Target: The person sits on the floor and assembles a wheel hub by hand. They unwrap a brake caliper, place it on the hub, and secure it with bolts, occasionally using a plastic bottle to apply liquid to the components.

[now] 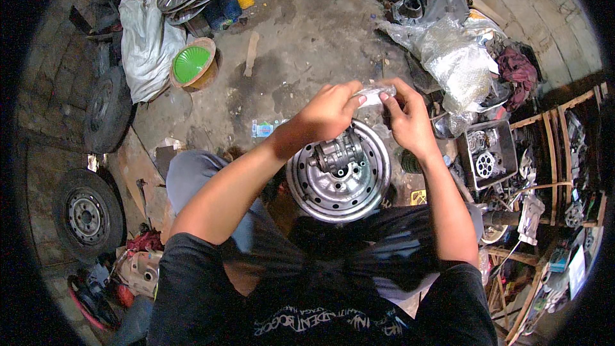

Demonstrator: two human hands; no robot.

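Observation:
Between my two hands is a small clear plastic packet (377, 95) with something whitish in it; its contents are too small to make out. My left hand (328, 110) pinches its left end, thumb against the plastic. At the other end, my right hand (411, 119) grips it between thumb and bent fingers. Below my hands a silver steel wheel rim (339, 197) lies flat between my legs. On top of it rests a grey metal machine part (339, 154), cylindrical and ribbed, partly overlapped by my left hand.
A grey tray (466, 154) of metal parts and wooden shelving (556, 147) stand at the right. Bubble wrap (451, 57) covers a heap behind them. On the left are a green basin (191, 65), a white sack (148, 45) and a tyre (88, 218).

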